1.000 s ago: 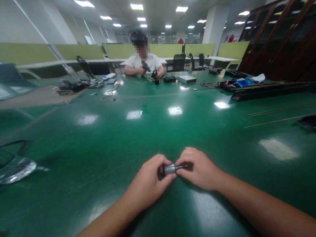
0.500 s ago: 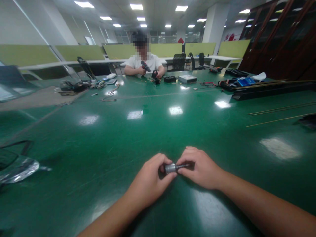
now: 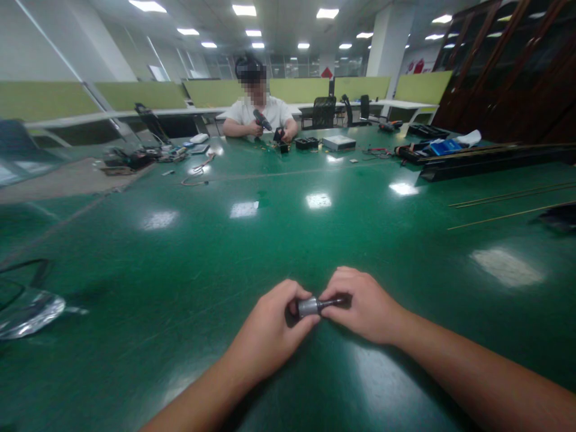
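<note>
1. Left hand (image 3: 272,321) pinches the metal cylinder (image 3: 308,308); right hand (image 3: 365,307) pinches the slim dark shaft (image 3: 333,302).
2. Cylinder and shaft meet in line between the hands; whether fastened cannot be told.
3. Green counter (image 3: 288,240) lies beneath; contact unclear.

Across the room's glossy green tabletop (image 3: 288,240) lie a loose cable (image 3: 197,173), a pale flat box (image 3: 339,143), slender yellowish rods (image 3: 495,198) and a long black trough (image 3: 472,169).
</note>
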`<state>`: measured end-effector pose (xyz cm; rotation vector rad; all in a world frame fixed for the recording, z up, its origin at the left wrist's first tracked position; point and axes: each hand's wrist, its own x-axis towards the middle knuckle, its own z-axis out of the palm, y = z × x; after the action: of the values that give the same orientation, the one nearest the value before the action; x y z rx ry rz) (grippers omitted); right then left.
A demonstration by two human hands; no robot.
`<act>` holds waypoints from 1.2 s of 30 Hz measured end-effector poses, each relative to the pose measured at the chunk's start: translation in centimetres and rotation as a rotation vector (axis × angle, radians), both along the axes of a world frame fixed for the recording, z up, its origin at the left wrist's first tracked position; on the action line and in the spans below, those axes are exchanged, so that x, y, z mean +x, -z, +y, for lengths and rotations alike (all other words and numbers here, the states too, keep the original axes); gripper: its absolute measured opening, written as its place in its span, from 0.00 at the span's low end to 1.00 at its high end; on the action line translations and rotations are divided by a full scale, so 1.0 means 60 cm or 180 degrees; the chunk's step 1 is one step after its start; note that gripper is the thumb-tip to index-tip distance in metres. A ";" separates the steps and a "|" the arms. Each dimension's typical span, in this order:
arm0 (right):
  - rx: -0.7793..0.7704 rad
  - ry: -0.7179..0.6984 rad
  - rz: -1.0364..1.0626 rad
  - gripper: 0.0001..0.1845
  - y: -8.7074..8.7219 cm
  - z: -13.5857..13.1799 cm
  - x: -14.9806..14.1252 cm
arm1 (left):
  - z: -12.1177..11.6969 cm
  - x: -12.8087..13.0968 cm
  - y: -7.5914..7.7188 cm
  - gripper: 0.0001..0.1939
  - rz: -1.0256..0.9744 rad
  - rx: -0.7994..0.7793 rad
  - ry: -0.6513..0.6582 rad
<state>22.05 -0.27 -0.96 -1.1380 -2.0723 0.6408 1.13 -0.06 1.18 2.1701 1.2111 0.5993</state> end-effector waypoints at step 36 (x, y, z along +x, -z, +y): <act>-0.0196 0.0245 -0.0256 0.05 -0.006 -0.006 0.012 | 0.001 -0.003 -0.001 0.07 -0.0013 -0.0051 0.0035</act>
<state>22.74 -0.62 -0.57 -1.2915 -2.0772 0.6347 0.98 0.02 1.22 2.1599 1.1971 0.5870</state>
